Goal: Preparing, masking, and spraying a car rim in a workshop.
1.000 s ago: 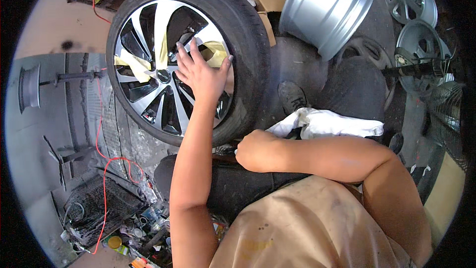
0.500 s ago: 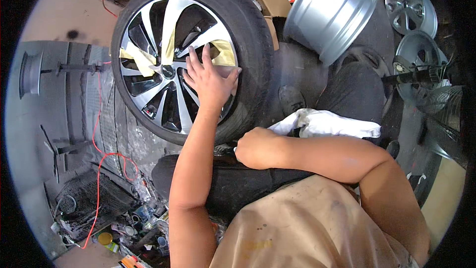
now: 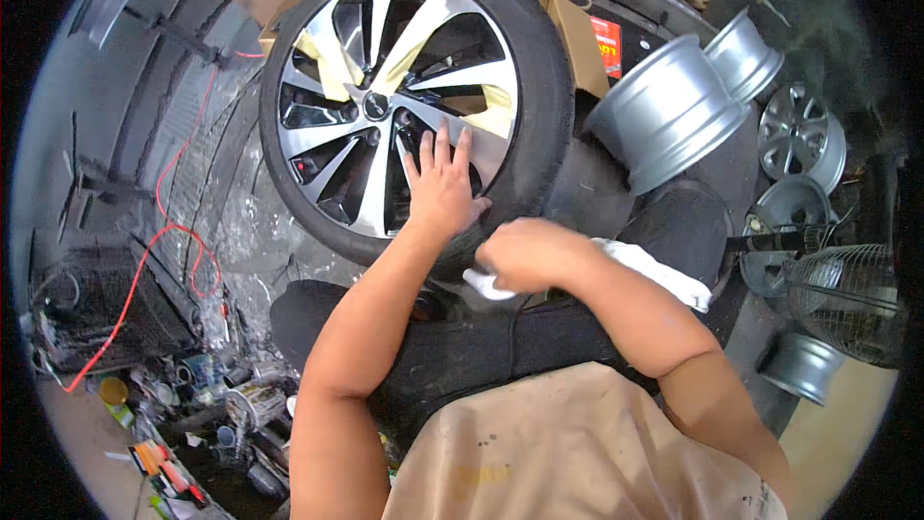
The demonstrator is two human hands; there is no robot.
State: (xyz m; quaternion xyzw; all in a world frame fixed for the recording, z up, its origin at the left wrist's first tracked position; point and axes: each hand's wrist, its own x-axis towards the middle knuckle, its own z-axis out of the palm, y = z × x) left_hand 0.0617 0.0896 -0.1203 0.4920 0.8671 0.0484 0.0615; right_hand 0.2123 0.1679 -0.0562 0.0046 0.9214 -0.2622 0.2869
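Note:
A tyred alloy wheel (image 3: 539,87) with black and machined-silver spokes lies before me, strips of pale yellow tape (image 3: 404,58) stuck on several spokes. My left hand (image 3: 440,188) rests open, fingers spread, on its lower right spokes. My right hand (image 3: 529,252), slightly blurred, is closed on a white cloth (image 3: 486,284) just below the tyre's right side. More white fabric (image 3: 654,274) lies on the dark-clad leg to the right of that hand.
Several bare silver rims (image 3: 664,116) stand at right, beside a wire-guarded fan (image 3: 833,303). A cardboard box (image 3: 577,48) is behind the tyre. A red cable (image 3: 144,255) runs along the left. Cans and assorted clutter (image 3: 241,404) fill the lower left.
The view has shifted, with the wheel appearing higher and further right. My right hand has lifted toward the tyre with white cloth. My left hand stays spread on the wheel.

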